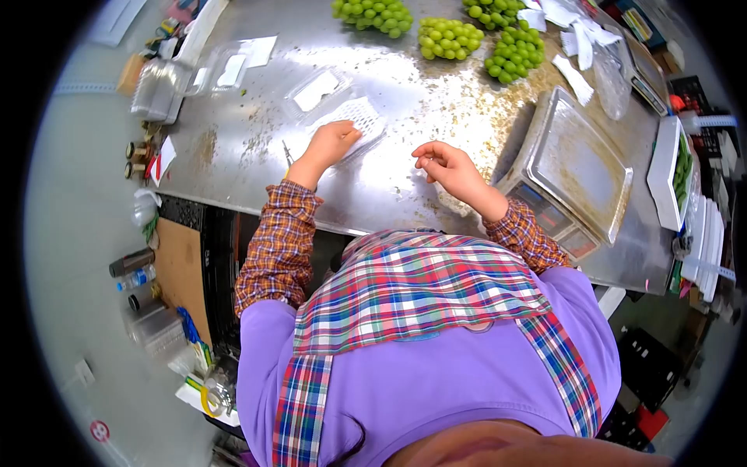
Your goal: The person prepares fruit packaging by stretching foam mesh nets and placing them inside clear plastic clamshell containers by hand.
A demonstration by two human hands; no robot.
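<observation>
My left hand (334,143) is closed, its fingers curled at the near left edge of a clear plastic clamshell box (372,140). What those fingers pinch, if anything, is hidden. A white dotted liner (354,114) lies in the box, and the clamshell's other half holds a white pad (316,91). To the right, my right hand (449,170) hovers over the metal table with loosely bent fingers apart and nothing in them. Beside my left wrist, the thin pointed tips of a tool (287,152) show; the rest is covered by the arm.
Several bunches of green grapes (451,39) lie at the table's far side. A weighing scale (583,167) stands at the right, near crumpled white paper (574,78). Another clamshell with a pad (232,70) and stacked clear boxes (158,89) are at the left, above red-handled scissors (158,166).
</observation>
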